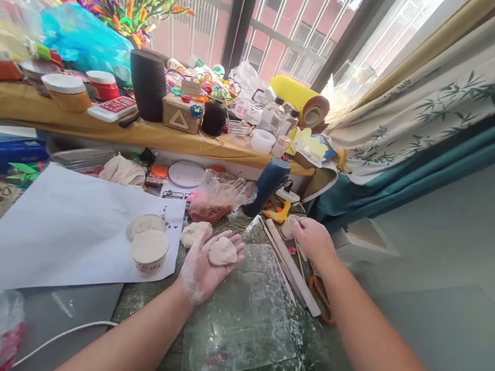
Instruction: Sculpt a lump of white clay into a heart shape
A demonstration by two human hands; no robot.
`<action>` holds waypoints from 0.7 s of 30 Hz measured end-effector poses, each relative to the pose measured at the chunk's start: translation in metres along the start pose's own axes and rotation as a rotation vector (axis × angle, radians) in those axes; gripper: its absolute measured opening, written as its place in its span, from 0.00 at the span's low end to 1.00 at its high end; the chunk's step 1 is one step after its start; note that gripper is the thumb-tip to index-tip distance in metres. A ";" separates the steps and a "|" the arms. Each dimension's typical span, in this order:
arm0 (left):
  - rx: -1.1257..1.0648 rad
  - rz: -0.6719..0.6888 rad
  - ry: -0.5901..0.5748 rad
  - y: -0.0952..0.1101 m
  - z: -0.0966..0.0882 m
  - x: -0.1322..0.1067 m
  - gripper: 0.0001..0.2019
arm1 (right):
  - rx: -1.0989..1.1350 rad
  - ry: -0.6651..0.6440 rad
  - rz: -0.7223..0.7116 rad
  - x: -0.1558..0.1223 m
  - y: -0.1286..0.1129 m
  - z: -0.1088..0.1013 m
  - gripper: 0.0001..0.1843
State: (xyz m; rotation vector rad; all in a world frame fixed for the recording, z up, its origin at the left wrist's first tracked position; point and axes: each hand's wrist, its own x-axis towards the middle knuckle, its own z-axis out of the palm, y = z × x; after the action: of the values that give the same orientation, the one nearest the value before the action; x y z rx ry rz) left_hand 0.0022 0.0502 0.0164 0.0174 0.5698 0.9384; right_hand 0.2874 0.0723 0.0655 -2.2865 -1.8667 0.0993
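My left hand point(208, 267) is palm up with the fingers spread, and a flattened lump of pale clay point(222, 252) lies on it. White powder dusts the palm and wrist. A second clay lump point(196, 234) sits on the table just beyond the thumb. Farther right, my right hand point(314, 241) has its fingers closed on the rim of a small pale cup point(288, 228), near the back of the table. Below my left hand lies a clear sheet point(243, 322) smeared with white. A paper tub point(149, 253) stands left, beside a round disc with a star drawn on it point(146, 226).
Wooden strips point(294, 268) and orange-handled scissors point(321, 300) lie below my right hand. A yellow glue gun point(277, 211), a dark blue cylinder point(267, 188) and a plastic bag of reddish-brown clay point(216, 203) stand behind. White paper point(77, 228) covers the left side. The sill holds jars and craft items.
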 end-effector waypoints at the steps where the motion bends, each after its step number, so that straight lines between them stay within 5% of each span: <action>1: -0.015 0.012 -0.001 0.000 -0.001 0.000 0.26 | -0.030 -0.035 0.001 0.006 0.005 0.004 0.22; 10: -0.015 0.032 0.047 0.001 -0.007 0.007 0.23 | -0.228 -0.247 0.004 0.035 0.011 0.030 0.16; 21: 0.014 0.046 0.075 -0.001 -0.006 0.007 0.22 | -0.261 -0.276 0.005 0.029 0.017 0.036 0.18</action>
State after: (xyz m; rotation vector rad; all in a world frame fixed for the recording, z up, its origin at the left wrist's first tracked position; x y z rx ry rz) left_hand 0.0036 0.0540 0.0077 0.0082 0.6478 0.9825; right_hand 0.3037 0.1008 0.0287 -2.5620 -2.1189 0.1915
